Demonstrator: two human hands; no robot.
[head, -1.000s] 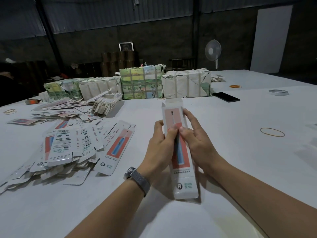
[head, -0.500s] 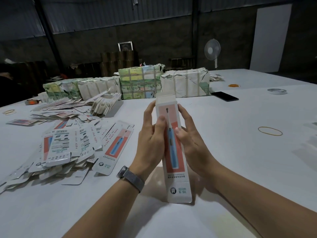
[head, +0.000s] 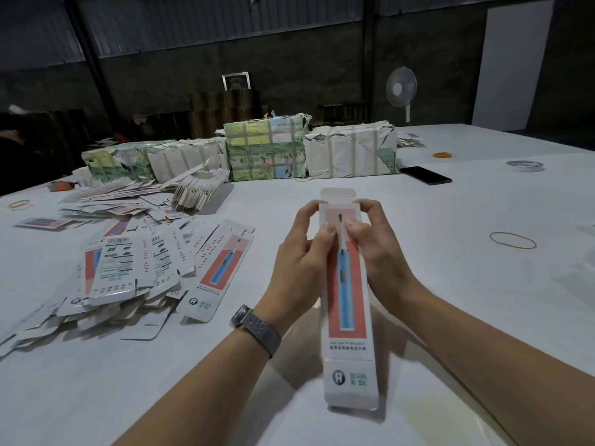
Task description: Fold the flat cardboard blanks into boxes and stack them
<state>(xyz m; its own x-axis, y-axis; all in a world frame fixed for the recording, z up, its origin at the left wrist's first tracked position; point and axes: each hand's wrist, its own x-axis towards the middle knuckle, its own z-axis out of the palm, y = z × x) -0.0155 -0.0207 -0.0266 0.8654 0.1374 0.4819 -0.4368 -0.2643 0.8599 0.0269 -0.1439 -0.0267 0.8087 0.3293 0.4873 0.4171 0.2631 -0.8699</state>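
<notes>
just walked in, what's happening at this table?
A person is folding a long toothbrush box, gripping its upper part with the left hand and the right hand, thumbs pressed on the printed front. The top flap stands open above the fingers. A loose pile of flat blanks lies on the white table to the left, with wrapped bundles behind it.
</notes>
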